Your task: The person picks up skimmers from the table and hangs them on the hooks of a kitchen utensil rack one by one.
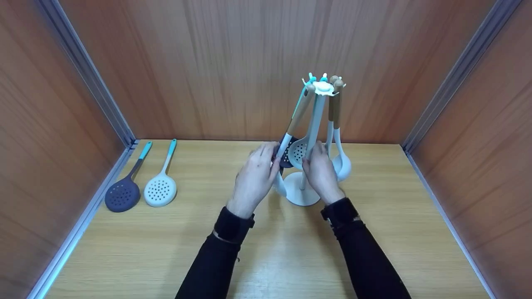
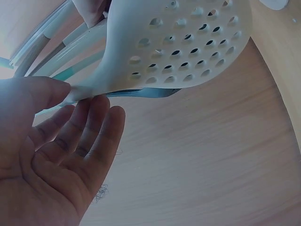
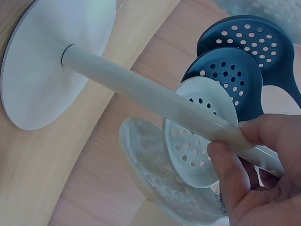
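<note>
A white utensil stand [image 1: 318,112] rises from a round base [image 1: 296,200], with several utensils hanging from its top. My right hand [image 1: 322,172] grips the stand's pole [image 3: 141,92] between thumb and fingers. At the stand's left side, my left hand [image 1: 257,174] pinches the neck of a white skimmer [image 2: 183,42] with a wood-coloured handle [image 1: 300,111]. Behind the pole hang a smaller white skimmer [image 3: 200,141] and two dark blue skimmers, the nearer skimmer [image 3: 235,77] overlapping the farther skimmer [image 3: 254,40]. White ladle-like utensils [image 1: 342,164] hang to the right.
Two skimmers with turquoise handles lie on the table at the left: a dark blue skimmer [image 1: 123,194] and a white skimmer [image 1: 160,189]. Wood-panelled walls [image 1: 232,70] stand behind and at both sides, with grey metal strips [image 1: 89,74] at the corners.
</note>
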A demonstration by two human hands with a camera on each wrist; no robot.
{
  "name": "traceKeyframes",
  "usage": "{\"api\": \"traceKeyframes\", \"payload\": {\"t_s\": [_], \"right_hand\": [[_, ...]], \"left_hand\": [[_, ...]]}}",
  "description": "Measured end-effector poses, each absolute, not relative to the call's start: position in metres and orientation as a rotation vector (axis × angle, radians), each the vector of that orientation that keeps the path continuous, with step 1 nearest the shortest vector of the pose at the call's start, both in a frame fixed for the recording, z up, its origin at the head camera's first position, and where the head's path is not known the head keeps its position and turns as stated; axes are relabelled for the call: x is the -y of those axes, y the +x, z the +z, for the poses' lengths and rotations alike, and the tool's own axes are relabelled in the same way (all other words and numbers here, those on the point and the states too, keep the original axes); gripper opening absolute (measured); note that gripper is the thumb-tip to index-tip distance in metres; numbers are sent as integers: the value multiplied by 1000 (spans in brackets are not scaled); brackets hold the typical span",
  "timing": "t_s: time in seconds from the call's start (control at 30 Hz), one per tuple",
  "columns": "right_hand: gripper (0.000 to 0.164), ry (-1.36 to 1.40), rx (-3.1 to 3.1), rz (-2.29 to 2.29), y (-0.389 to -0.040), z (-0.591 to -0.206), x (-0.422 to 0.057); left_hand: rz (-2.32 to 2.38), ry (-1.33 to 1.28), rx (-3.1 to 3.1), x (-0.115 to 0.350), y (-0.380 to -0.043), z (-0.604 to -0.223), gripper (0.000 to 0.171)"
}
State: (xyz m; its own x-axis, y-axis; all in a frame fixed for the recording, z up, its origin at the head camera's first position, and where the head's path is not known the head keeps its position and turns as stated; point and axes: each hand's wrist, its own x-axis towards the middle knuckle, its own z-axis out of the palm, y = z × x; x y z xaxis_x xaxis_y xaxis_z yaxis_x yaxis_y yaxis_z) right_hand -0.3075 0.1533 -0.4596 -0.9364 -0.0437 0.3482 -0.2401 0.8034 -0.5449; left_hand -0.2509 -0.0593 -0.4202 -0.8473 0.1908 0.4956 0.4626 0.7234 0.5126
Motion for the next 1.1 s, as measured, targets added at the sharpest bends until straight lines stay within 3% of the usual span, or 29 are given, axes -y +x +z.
{"api": "traceKeyframes", "payload": {"t_s": [1.1], "right_hand": [[64,205,2674,887,-306,-459,-153]], "left_hand": [[-877,-326,2538,126,-289,-441,35]]}}
